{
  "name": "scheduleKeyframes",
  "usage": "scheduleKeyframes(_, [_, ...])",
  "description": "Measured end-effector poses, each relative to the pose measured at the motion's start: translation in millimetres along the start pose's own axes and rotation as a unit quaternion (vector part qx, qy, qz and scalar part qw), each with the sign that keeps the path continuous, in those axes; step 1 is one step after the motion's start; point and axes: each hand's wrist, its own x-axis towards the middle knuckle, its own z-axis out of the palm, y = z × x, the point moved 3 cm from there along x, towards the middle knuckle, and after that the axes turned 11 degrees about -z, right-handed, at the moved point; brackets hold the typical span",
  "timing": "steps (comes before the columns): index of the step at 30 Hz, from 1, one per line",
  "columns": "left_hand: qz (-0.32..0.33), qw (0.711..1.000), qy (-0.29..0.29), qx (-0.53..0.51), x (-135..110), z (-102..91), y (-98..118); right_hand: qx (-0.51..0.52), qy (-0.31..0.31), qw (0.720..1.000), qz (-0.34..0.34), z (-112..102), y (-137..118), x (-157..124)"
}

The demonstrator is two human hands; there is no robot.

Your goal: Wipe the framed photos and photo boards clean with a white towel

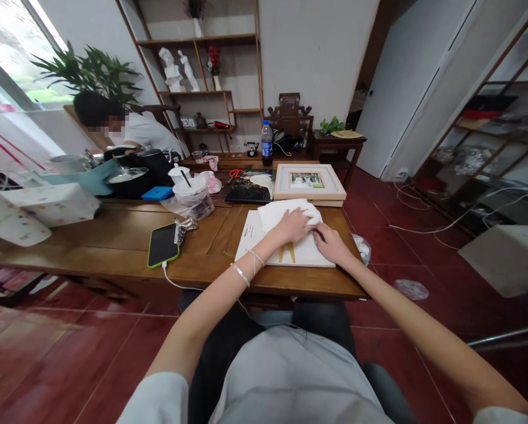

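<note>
My left hand (294,227) lies flat, fingers stretched out, on a folded white cloth (281,212). The cloth rests on a white card with gold marks (305,252) at the near right of the wooden table (113,235). My right hand (332,243) rests beside the left on the card, its fingers curled at the cloth's edge; whether it pinches the cloth is unclear. Just beyond the cloth stands a framed picture (308,181).
A green-cased phone (162,244) on a cable and a metal clip (184,227) lie left of the card. Farther back are a plastic cup in a bag (192,197), scissors (235,173), a water bottle (266,143) and pots. Another person (126,132) sits at the far left.
</note>
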Motion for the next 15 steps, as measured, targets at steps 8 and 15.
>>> scheduleKeyframes(8, [0.032,0.999,0.011,0.020,3.2,-1.3,9.0,-0.014,0.001,1.000,0.028,1.7,3.6,-1.2])
scheduleKeyframes(15, [-0.024,0.999,0.018,0.038,-21.0,-3.2,-30.8,0.014,0.003,0.999,0.036,2.3,3.9,-0.9])
